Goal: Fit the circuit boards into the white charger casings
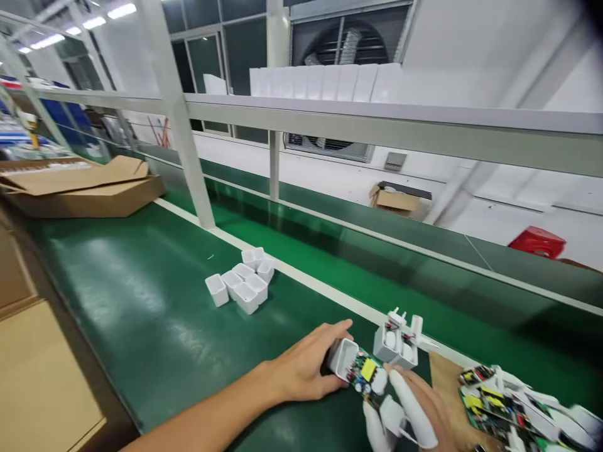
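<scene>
A white plastic charger shell (342, 358), a small open-mouthed box with rounded corners, lies tilted on its side under the fingertips of the left hand (301, 370), its opening turned toward the right hand (414, 408). A green circuit board (366, 373) with a yellow block component and small round parts pokes partway out of that opening, slanting down toward the right hand's white-capped fingers (409, 395), which touch its far end. Another small white piece (392, 415) sits in the right hand's palm, just below the board; its exact form cannot be told.
</scene>
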`<state>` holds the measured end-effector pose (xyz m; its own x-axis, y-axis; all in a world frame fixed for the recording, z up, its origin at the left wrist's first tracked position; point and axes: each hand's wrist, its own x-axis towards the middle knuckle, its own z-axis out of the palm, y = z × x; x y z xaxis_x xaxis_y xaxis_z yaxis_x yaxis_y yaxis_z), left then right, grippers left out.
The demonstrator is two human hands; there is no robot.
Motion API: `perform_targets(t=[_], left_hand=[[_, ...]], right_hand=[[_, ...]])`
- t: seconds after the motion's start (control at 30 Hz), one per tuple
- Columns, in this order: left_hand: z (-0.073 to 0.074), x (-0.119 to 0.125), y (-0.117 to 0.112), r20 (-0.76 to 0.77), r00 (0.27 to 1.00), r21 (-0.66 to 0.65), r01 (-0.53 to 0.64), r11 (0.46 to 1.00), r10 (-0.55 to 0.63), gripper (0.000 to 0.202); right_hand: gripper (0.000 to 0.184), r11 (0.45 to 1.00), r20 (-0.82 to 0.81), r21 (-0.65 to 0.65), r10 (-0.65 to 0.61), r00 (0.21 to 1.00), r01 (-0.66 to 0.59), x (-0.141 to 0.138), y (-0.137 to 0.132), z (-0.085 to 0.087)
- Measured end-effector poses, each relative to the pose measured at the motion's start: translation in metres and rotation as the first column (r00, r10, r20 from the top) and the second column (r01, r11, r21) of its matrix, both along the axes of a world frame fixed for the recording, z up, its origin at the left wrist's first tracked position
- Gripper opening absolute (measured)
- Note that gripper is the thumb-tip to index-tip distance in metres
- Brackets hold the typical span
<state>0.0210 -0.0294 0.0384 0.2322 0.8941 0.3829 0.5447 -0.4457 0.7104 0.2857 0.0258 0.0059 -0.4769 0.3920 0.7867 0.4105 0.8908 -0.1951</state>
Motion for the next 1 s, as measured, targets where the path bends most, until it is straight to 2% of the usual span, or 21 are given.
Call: perform_targets(t=[0.13,0.27,0.43,0.63,0.83,1.0], left_hand=[[0.003,0.004,-0.001,-0.044,0.999,0.045,-0.011,0.999,0.013,0.096],[0.003,0.004,0.000,-0.087,0.996,0.060,-0.016,0.998,0.021,0.094],[0.006,0.005,0.000,-0.117,0.993,0.027,-0.002,1.000,0.006,0.094],[0.007,0.007,-0.001,-0.133,0.991,-0.005,0.004,1.000,-0.005,0.092],[0.007,0.007,0.000,-0.142,0.990,-0.002,0.013,1.000,-0.013,0.090],[0.007,0.007,0.000,-0.134,0.991,0.011,0.014,1.000,-0.013,0.092]], right_hand=[[0.067,0.999,0.012,0.032,-0.042,0.999,0.042,-0.017,-0.010,0.014],[0.061,0.997,0.058,0.072,-0.029,0.998,0.025,-0.019,-0.008,0.016],[0.051,0.997,0.052,-0.047,-0.061,0.997,0.063,-0.019,-0.013,0.016],[0.051,0.995,0.059,-0.078,-0.063,0.996,0.068,-0.023,-0.018,0.023],[0.053,0.999,0.087,0.010,-0.040,0.995,0.039,-0.022,-0.011,0.027],[0.046,0.998,0.070,0.029,-0.056,0.996,0.054,-0.024,-0.011,0.034]])
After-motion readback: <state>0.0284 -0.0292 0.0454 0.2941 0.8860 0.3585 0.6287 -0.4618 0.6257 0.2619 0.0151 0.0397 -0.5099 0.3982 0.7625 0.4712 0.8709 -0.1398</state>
